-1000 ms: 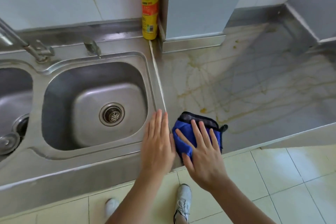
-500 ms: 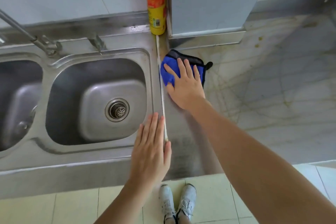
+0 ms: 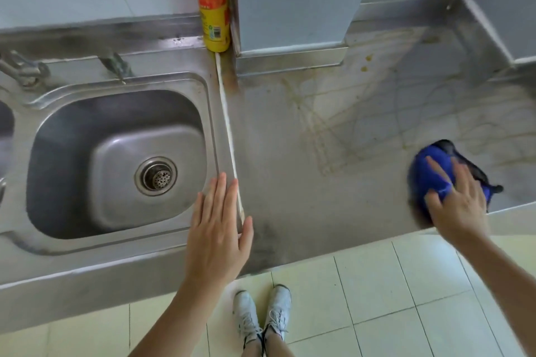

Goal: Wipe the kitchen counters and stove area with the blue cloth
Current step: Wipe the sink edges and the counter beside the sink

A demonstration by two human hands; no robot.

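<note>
Cloth [image 3: 429, 174] lies on the counter [image 3: 333, 182] near its front edge, far to the right of the sink [image 3: 116, 159]. The right hand [image 3: 455, 203] presses it flat with spread fingers, not clenched around it. The left hand [image 3: 217, 229] rests open on the sink rim, holding nothing. To wipe well, I think the palm should keep even pressure and pass in overlapping lines over the yellowish stains [image 3: 333, 130] behind. The cloth is blue with a dark edge, bunched under the palm and blurred.
</note>
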